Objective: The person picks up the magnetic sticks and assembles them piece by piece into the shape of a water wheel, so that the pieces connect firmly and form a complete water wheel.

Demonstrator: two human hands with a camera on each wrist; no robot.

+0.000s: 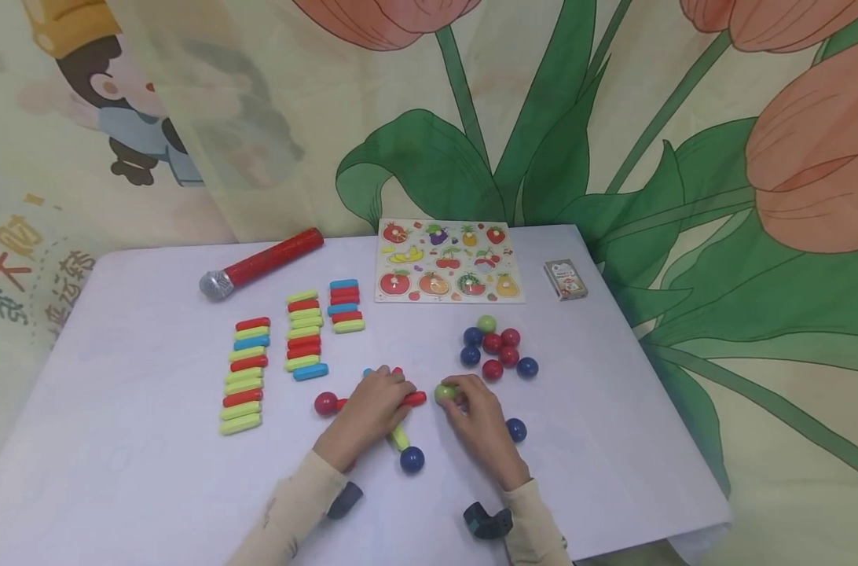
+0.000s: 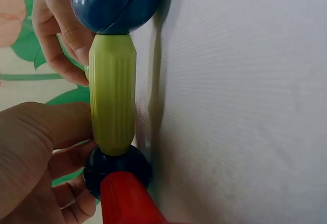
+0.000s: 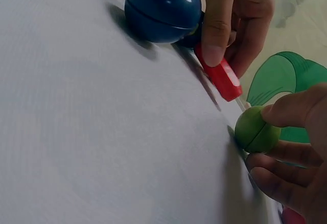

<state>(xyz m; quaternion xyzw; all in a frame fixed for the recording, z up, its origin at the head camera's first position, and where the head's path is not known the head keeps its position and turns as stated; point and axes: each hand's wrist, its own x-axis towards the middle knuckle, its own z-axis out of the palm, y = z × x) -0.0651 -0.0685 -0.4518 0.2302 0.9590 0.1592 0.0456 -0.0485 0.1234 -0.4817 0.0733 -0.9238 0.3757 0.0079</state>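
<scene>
My left hand (image 1: 372, 410) grips the red stick (image 3: 223, 80) of a ball-and-stick assembly, thumb pressed on the stick. In the left wrist view, a yellow-green stick (image 2: 113, 96) links a blue ball (image 2: 115, 4) with a darker ball (image 2: 94, 175) at the joint. A red ball (image 1: 326, 403) sits at the assembly's left end; the back of the hand hides part of the middle. My right hand (image 1: 484, 420) pinches a green ball (image 3: 255, 130) between thumb and fingers. That ball is close to the red stick's free end, with a gap between them.
Sticks lie in three columns, including a blue stick (image 1: 310, 372), at the left. Loose balls, among them a red ball (image 1: 493, 369), cluster at the right; a blue ball (image 1: 517, 429) is beside my right wrist. Behind are a microphone (image 1: 269, 263), fruit board (image 1: 449, 263) and small box (image 1: 566, 280).
</scene>
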